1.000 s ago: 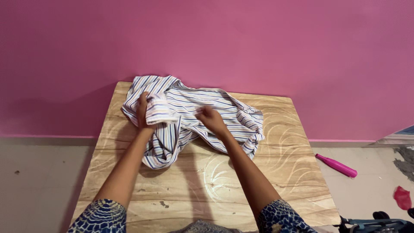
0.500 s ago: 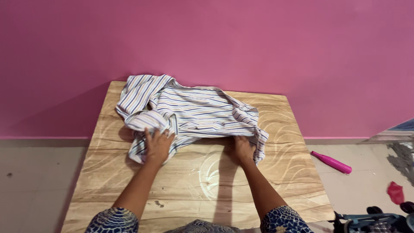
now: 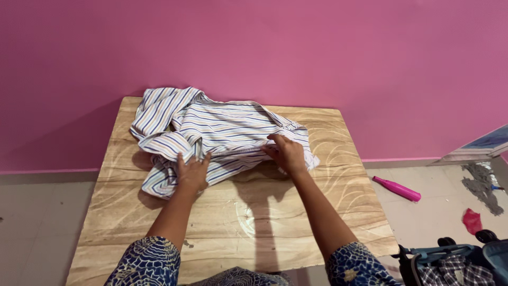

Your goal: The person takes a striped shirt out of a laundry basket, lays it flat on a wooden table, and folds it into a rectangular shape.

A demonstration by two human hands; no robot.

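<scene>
Since the earlier frame, the right hand has moved from the shirt's near right edge up onto the fabric. The crumpled white cotton shirt with blue and tan stripes lies on the far half of the light wood-grain desk. Right grip: fingers curled, pinching a fold. Left hand: open, pressed flat on the shirt's near left part.

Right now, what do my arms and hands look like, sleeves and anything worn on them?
Both forearms are bare. Short sleeves in a dark blue print with pale yellow and white patterning end above each elbow. The left hand has a ring on one finger; the right hand shows none.
</scene>
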